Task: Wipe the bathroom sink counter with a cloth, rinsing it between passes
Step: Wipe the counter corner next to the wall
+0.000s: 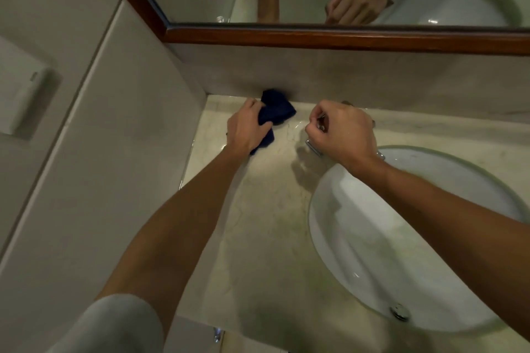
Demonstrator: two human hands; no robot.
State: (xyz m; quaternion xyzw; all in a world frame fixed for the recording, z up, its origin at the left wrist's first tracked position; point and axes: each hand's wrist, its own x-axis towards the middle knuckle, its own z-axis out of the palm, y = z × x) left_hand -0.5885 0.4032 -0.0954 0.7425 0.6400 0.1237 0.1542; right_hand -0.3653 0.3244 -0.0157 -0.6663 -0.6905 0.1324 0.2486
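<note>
My left hand [249,129] grips a dark blue cloth [276,112] and presses it on the beige marble counter [263,209] in the far left corner, against the back wall. To its right, my right hand [342,133] is closed around a chrome tap handle [314,148] at the back of the white oval sink [372,238]. Most of the tap is hidden under that hand.
A wood-framed mirror [315,34] hangs above the backsplash and reflects my hands. The tiled side wall [114,137] bounds the counter on the left, with a white wall box [20,89] on it. The sink drain [399,312] lies near the front edge.
</note>
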